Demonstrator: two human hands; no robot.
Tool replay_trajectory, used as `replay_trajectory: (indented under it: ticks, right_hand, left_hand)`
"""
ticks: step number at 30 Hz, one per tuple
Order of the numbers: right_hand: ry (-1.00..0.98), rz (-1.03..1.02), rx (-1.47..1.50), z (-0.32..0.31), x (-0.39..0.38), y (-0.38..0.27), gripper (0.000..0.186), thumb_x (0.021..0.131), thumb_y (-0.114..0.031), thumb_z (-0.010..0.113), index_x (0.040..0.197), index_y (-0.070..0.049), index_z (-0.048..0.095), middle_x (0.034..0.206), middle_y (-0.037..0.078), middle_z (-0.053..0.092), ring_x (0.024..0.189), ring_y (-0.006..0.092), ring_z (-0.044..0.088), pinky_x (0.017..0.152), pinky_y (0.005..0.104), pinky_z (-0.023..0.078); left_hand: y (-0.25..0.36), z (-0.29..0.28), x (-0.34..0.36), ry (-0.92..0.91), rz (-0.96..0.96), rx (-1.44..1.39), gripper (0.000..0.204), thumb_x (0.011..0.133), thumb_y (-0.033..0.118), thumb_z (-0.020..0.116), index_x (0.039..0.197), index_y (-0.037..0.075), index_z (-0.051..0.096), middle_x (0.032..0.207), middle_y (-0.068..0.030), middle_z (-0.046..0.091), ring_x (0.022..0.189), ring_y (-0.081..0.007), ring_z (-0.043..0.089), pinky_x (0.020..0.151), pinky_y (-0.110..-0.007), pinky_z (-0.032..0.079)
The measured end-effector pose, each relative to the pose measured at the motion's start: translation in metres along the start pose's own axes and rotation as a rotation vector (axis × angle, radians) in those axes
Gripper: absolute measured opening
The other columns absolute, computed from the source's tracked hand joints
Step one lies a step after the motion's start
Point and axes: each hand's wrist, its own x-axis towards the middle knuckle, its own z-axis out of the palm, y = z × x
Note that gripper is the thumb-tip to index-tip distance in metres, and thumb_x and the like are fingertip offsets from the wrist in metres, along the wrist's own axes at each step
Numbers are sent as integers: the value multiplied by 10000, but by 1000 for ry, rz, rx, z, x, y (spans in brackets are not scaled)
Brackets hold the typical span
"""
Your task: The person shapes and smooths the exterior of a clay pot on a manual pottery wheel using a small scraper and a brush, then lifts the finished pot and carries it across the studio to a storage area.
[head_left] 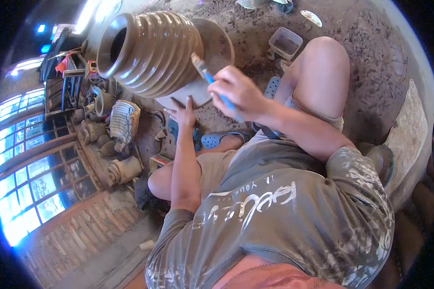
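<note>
The right hand [238,91] was closed round the blue handle of a paintbrush [208,77], its knuckles up and its forearm reaching across from the right, elbow bent beside the raised right knee. The brush's bristles were at the lower wall of a ribbed, glossy brown clay pot [159,50] (whether they touched it, I could not tell). The left hand [182,114] held nothing; its arm stretched nearly straight forward, the fingers spread at the edge of the round disc [188,91] bearing the pot. The pot stood ahead of the person, its mouth toward the view's upper left. Farther out, a small rectangular tub [280,52] sat beyond the right knee on the muddy floor [371,53], and paned windows [38,180] lit the left side.
</note>
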Motion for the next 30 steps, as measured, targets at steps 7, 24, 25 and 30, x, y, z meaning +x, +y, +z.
replay_trajectory:
  ticks: [7, 24, 25, 30]
  right_hand:
    - [396, 49, -864, -240, 17, 31, 148, 901, -62, 755, 1048, -77, 753, 1053, 116, 691, 1023, 268, 661, 904, 381, 532]
    - [-795, 1161, -707, -248, -315, 128, 221, 879, -134, 608, 1057, -101, 736, 1119, 172, 676, 1082, 385, 664, 877, 505, 548]
    - [-674, 1215, -676, -253, -310, 145, 242, 908, -138, 588, 1096, -109, 738, 1131, 174, 674, 1097, 390, 656, 889, 504, 540]
    - [-377, 1103, -657, -236, -263, 225, 262, 928, -161, 549, 1102, -67, 721, 1165, 195, 664, 1074, 390, 677, 889, 504, 558]
  left_hand:
    - [12, -45, -18, -78, -24, 425, 1037, 915, 820, 427, 1678, 206, 86, 1723, -232, -14, 1575, -479, 35, 1249, -585, 202]
    - [1, -69, -25, -420, 329, 496, 1025, 973, 558, 606, 1658, 65, 24, 1677, -333, -103, 1569, -482, 33, 1262, -491, 210]
    - [-1, -71, -26, -424, 346, 483, 1033, 963, 522, 648, 1664, 90, 25, 1673, -338, -128, 1567, -489, 26, 1254, -491, 232]
    - [31, -77, -43, -526, 300, 540, 1170, 881, 600, 708, 1664, 97, 0, 1669, -348, -119, 1547, -510, 127, 1231, -514, 285]
